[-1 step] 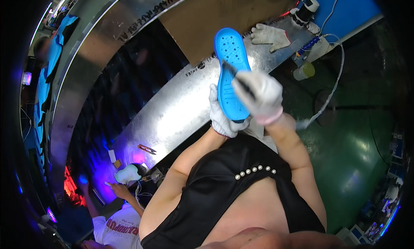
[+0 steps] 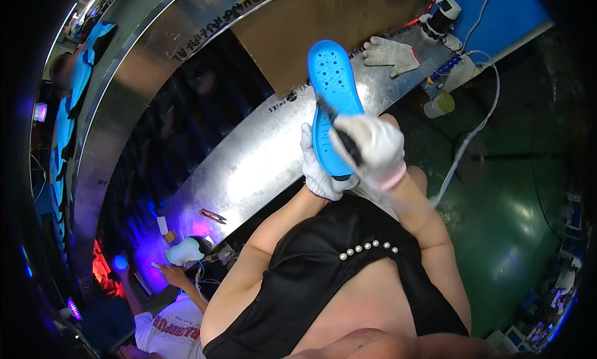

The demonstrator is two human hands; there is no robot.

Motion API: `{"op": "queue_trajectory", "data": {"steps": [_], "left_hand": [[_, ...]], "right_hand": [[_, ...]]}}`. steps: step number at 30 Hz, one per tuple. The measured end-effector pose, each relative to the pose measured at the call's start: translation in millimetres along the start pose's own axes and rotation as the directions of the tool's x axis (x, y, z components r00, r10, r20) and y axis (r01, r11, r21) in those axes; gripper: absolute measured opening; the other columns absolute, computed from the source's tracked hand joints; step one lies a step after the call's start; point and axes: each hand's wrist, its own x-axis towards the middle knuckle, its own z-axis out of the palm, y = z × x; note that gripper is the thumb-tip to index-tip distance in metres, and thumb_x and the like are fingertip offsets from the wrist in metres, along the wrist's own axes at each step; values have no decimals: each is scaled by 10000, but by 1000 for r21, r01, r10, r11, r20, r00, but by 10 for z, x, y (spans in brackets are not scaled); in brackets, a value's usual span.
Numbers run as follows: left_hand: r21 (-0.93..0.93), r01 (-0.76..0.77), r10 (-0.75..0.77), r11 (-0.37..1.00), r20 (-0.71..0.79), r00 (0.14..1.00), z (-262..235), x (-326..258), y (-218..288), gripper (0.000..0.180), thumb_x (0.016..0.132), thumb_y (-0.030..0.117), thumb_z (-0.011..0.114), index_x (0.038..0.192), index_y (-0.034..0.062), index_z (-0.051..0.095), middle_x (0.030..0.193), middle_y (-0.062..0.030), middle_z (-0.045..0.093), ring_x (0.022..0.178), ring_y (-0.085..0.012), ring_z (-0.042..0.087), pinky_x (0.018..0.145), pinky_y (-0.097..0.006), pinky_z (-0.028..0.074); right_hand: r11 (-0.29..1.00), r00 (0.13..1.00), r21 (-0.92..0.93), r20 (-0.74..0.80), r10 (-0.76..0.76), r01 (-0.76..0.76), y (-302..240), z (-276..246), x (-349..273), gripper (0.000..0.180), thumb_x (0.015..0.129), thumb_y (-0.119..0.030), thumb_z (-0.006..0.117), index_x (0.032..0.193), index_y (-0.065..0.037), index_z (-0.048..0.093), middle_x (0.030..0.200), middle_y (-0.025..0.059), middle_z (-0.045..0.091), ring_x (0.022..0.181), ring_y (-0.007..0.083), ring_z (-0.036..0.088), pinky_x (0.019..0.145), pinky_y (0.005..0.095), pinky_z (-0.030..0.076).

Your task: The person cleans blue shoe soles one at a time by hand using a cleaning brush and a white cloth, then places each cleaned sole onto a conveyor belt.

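We observe uneven lighting. Overhead light strikes the metal worktop [image 2: 249, 166] and produces a broad white glare patch near its lower end. The blue insole [image 2: 333, 104] and the white-gloved hands are well lit and reasonably sharp, though the dark tool [image 2: 342, 132] shows slight motion blur. The lower left is dim, with violet and red glow around a co-worker's hand [image 2: 174, 273]. The green floor [image 2: 516, 222] carries soft reflections. Fisheye distortion bends straight edges toward the rim, and we see heavy black vignetting and softness at all borders.
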Motion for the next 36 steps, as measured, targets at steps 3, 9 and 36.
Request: {"op": "queue_trajectory", "data": {"steps": [3, 9, 36], "left_hand": [[-96, 86, -63, 992, 223, 973, 188, -39, 10, 857, 834, 791, 316, 1346, 114, 431, 1200, -127, 550, 975, -323, 560, 882, -466, 485], [2, 72, -71, 997, 197, 978, 189, -94, 136, 891, 815, 815, 312, 1318, 93, 457, 1143, -170, 576, 919, -336, 584, 883, -495, 489], [694, 240, -435, 679, 118, 893, 515, 136, 962, 678, 900, 431, 526, 1349, -73, 459, 1305, -231, 549, 1158, -310, 580, 1002, -395, 455]], "right_hand": [[743, 917, 572, 38, 398, -346, -76, -121, 19, 174, 740, -3, 733, 905, -6, 676, 772, 124, 662, 664, 207, 665, 620, 283, 520], [986, 998, 161, 42, -50, 42, -210, -127, -130, 127, 787, -129, 714, 897, -80, 673, 772, 76, 667, 648, 219, 653, 610, 316, 523], [874, 928, 421, 362, 85, -245, -124, -349, -80, 237, 718, -57, 745, 953, -63, 718, 949, 90, 720, 797, 243, 693, 724, 304, 545]]}}
